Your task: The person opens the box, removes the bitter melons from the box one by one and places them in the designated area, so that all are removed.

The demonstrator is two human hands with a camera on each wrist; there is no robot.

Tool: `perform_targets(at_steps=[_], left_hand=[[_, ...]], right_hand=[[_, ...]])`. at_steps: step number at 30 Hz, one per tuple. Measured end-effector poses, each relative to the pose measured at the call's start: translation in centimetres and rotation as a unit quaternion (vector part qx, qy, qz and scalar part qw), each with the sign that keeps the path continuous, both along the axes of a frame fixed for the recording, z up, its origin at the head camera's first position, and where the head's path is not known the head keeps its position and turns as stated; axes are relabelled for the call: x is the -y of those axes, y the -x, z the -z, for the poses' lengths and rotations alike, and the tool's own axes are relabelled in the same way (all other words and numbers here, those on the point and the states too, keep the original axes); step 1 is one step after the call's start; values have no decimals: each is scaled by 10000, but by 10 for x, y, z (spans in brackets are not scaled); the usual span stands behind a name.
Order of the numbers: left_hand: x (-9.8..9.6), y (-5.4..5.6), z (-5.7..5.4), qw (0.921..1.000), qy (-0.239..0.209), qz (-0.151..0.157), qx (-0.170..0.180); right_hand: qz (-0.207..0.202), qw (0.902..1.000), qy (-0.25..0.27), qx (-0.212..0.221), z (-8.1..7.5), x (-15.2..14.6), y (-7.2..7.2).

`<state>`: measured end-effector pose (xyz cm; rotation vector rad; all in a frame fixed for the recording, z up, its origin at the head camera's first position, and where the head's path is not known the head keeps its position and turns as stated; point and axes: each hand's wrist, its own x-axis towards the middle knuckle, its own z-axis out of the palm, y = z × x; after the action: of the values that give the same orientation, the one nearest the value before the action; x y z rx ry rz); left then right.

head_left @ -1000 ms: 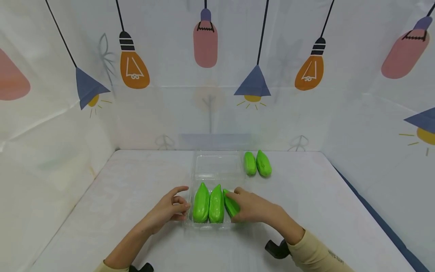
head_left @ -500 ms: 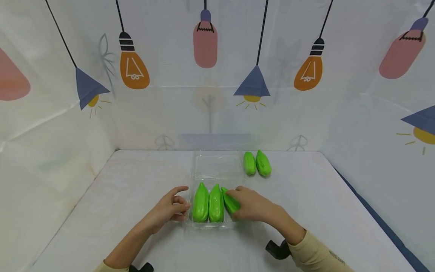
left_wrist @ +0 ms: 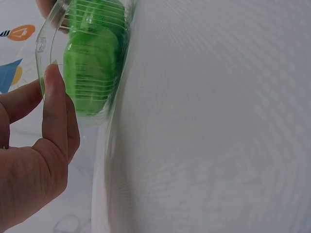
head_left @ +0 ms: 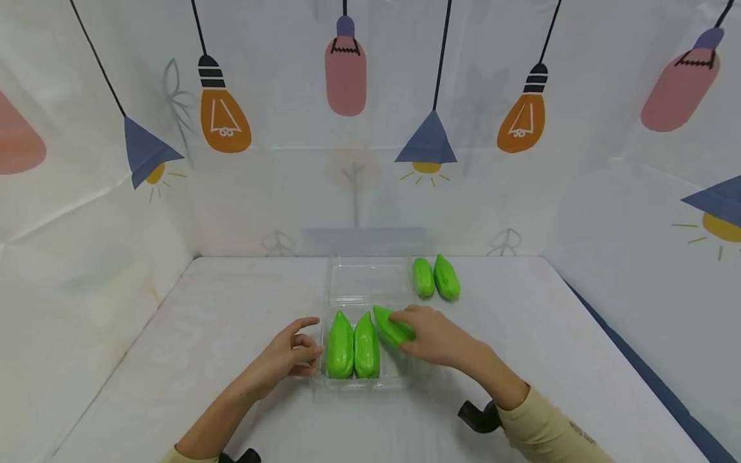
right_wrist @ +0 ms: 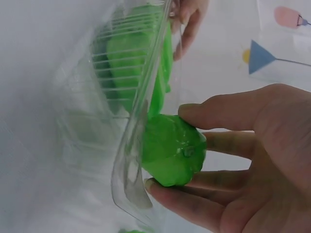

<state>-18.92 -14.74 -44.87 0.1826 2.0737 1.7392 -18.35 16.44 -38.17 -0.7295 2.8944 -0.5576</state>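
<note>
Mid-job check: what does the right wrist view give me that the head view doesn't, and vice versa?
Only right wrist: the nubbed end face of the held green vegetable, and the side-wall ribs of the clear box.
Only head: that vegetable's pointed tip, the left sleeve and right sleeve.
Both: left hand, right hand holding that vegetable, clear box with other vegetables inside.

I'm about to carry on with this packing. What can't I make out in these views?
Head view: the palm-side end of the held green vegetable, covered by the right hand.
Head view: the dark marking on the right sleeve, too small to read.
Right wrist view: a green thing, almost wholly cut off by the bottom edge.
Left wrist view: part of the clear container, cut off by the top edge.
</note>
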Motion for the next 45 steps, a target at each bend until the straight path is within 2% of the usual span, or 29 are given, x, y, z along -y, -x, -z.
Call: perform_targets(at_steps=[14,30,45], left_hand=[[1,1,2,9999,-44,80,-63],[-2,1,0,10000,-50,46,-68],[-3,1,-1,10000,-10,25,-76]], right_hand=[[-193,9980,315,-509,-5,-7,9],[1,9955,643,-693,-2,-17,16],[233,9887,1080,-1015,3,-32,25]])
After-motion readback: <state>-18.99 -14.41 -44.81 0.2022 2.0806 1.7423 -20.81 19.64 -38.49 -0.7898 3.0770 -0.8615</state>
